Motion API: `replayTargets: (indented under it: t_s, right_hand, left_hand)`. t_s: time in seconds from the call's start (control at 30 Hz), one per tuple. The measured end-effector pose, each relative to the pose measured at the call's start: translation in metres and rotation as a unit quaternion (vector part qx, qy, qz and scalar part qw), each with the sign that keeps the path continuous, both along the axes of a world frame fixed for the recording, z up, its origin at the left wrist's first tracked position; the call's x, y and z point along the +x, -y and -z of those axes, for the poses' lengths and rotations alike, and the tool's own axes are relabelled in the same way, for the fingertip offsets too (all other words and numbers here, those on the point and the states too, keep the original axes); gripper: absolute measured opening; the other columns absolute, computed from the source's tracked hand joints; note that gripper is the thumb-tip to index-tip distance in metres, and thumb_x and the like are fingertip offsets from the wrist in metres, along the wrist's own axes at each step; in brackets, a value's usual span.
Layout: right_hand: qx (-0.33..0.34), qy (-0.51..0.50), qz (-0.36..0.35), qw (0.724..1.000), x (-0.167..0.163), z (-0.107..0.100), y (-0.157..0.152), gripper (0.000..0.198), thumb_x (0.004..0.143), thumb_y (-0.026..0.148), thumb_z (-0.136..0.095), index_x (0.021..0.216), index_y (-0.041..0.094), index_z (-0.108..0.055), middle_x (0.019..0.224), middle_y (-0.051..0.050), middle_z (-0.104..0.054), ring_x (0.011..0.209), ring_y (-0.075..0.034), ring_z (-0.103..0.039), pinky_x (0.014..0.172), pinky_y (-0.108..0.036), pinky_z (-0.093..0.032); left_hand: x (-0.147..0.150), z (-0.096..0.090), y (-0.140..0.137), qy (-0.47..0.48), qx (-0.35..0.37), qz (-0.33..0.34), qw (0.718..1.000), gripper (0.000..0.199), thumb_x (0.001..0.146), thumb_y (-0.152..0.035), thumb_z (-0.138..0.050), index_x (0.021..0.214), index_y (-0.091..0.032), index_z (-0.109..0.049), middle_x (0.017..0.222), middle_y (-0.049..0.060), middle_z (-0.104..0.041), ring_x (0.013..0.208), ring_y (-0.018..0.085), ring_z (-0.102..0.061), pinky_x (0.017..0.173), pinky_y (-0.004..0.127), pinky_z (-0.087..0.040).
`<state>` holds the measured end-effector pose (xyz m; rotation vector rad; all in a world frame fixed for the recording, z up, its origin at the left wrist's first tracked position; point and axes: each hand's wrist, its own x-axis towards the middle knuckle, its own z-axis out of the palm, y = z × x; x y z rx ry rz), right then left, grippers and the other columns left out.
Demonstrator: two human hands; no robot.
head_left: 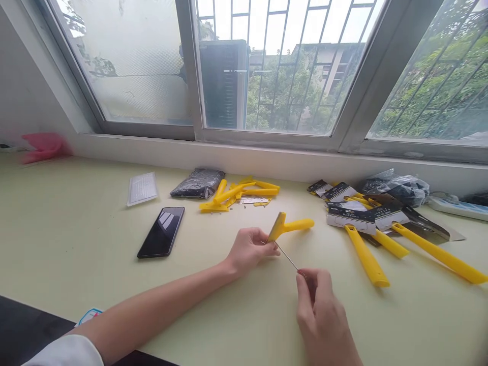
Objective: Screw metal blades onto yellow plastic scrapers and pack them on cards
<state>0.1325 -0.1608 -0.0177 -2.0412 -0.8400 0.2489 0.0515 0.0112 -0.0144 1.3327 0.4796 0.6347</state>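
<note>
My left hand (pixel 249 249) pinches the head end of a yellow plastic scraper (pixel 295 225) near the middle of the table, its handle pointing right. In my right hand (pixel 324 305), closer to the front, is a screwdriver with a thin metal shaft (pixel 287 257). The shaft slants up to the left, and its tip meets the scraper's head beside my left fingertips. My right fingers cover most of the screwdriver's handle. Whether a screw sits at the tip is too small to tell.
Behind lies a pile of yellow scraper parts (pixel 229 194) with small screws near it. A black plastic-wrapped packet (pixel 200 183), a clear plastic case (pixel 142 189) and a phone (pixel 161 232) lie left. Carded yellow scrapers (pixel 368 256) and a power strip (pixel 457 207) are right.
</note>
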Motion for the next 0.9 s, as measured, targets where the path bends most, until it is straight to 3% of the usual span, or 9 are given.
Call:
replayTargets:
  t_s: [0.13, 0.2, 0.3, 0.4, 0.5, 0.67, 0.77, 0.83, 0.9]
  right_hand:
    - [-0.027, -0.004, 0.013, 1.000, 0.002, -0.008, -0.005, 0.043, 0.087, 0.067, -0.032, 0.082, 0.028, -0.050, 0.068, -0.002, -0.060, 0.056, -0.022, -0.052, 0.057, -0.034, -0.045]
    - [-0.040, -0.009, 0.019, 0.999, 0.002, -0.011, -0.007, 0.047, 0.086, 0.069, -0.029, 0.080, 0.028, -0.051, 0.071, -0.003, -0.061, 0.059, -0.023, -0.053, 0.059, -0.035, -0.044]
    - [-0.051, -0.027, 0.024, 0.998, -0.001, -0.014, -0.006, 0.047, 0.089, 0.071, -0.032, 0.092, 0.029, -0.053, 0.070, 0.000, -0.061, 0.059, -0.022, -0.054, 0.058, -0.034, -0.043]
    - [-0.051, -0.045, 0.020, 0.998, -0.003, -0.015, -0.002, 0.035, 0.093, 0.062, -0.039, 0.104, 0.031, -0.049, 0.072, 0.003, -0.061, 0.063, -0.020, -0.058, 0.060, -0.031, -0.046]
    - [-0.053, -0.049, 0.008, 0.997, 0.003, -0.012, 0.001, 0.031, 0.092, 0.059, -0.042, 0.097, 0.029, -0.051, 0.089, 0.000, -0.068, 0.076, -0.020, -0.062, 0.066, -0.030, -0.048]
    - [-0.080, -0.042, 0.000, 0.996, 0.012, -0.006, -0.001, 0.046, 0.089, 0.068, -0.036, 0.084, 0.028, -0.057, 0.087, -0.004, -0.069, 0.073, -0.024, -0.061, 0.067, -0.036, -0.046]
    - [-0.086, -0.056, 0.021, 0.995, 0.007, -0.010, -0.002, 0.051, 0.090, 0.073, -0.035, 0.103, 0.029, -0.057, 0.088, -0.003, -0.070, 0.069, -0.023, -0.062, 0.063, -0.035, -0.047]
    - [-0.077, -0.062, 0.037, 0.994, 0.005, -0.013, -0.001, 0.050, 0.091, 0.071, -0.039, 0.118, 0.029, -0.049, 0.091, -0.001, -0.070, 0.074, -0.023, -0.065, 0.064, -0.033, -0.048]
    - [-0.067, -0.062, 0.036, 0.995, 0.005, -0.014, 0.000, 0.043, 0.091, 0.064, -0.044, 0.116, 0.029, -0.049, 0.095, -0.001, -0.070, 0.082, -0.022, -0.066, 0.068, -0.031, -0.049]
  left_hand:
    - [0.000, -0.001, -0.001, 0.000, -0.022, 0.000, 1.000, 0.046, 0.063, -0.046, -0.090, 0.075, -0.010, -0.064, 0.082, 0.012, -0.076, 0.081, 0.028, -0.077, 0.086, 0.045, -0.063]
    - [0.001, -0.001, -0.002, 0.000, -0.028, -0.001, 1.000, 0.046, 0.062, -0.046, -0.091, 0.075, -0.010, -0.065, 0.082, 0.012, -0.076, 0.081, 0.027, -0.077, 0.087, 0.044, -0.063]
    - [0.001, 0.001, -0.003, 0.001, -0.032, 0.000, 0.999, 0.046, 0.062, -0.046, -0.091, 0.075, -0.011, -0.064, 0.082, 0.012, -0.077, 0.080, 0.026, -0.077, 0.086, 0.043, -0.063]
    - [0.002, 0.002, -0.003, 0.003, -0.035, 0.001, 0.999, 0.045, 0.062, -0.045, -0.091, 0.074, -0.011, -0.064, 0.081, 0.011, -0.076, 0.079, 0.026, -0.077, 0.085, 0.043, -0.063]
    - [0.001, 0.002, -0.002, 0.006, -0.038, 0.005, 0.999, 0.045, 0.061, -0.045, -0.091, 0.074, -0.012, -0.063, 0.080, 0.011, -0.076, 0.080, 0.026, -0.077, 0.085, 0.044, -0.063]
    - [0.001, -0.001, -0.002, 0.011, -0.037, 0.002, 0.999, 0.045, 0.061, -0.045, -0.091, 0.073, -0.012, -0.063, 0.080, 0.011, -0.076, 0.079, 0.026, -0.077, 0.084, 0.043, -0.064]
    - [0.001, -0.001, -0.002, 0.010, -0.035, -0.001, 0.999, 0.045, 0.060, -0.045, -0.091, 0.073, -0.011, -0.063, 0.080, 0.011, -0.076, 0.079, 0.026, -0.077, 0.084, 0.044, -0.063]
    - [0.001, -0.001, -0.002, 0.009, -0.035, -0.002, 0.999, 0.045, 0.060, -0.044, -0.091, 0.074, -0.011, -0.064, 0.080, 0.011, -0.076, 0.078, 0.026, -0.077, 0.084, 0.045, -0.063]
    - [0.002, -0.001, -0.001, 0.009, -0.036, -0.002, 0.999, 0.044, 0.061, -0.044, -0.091, 0.074, -0.011, -0.064, 0.079, 0.011, -0.075, 0.077, 0.026, -0.077, 0.083, 0.045, -0.063]
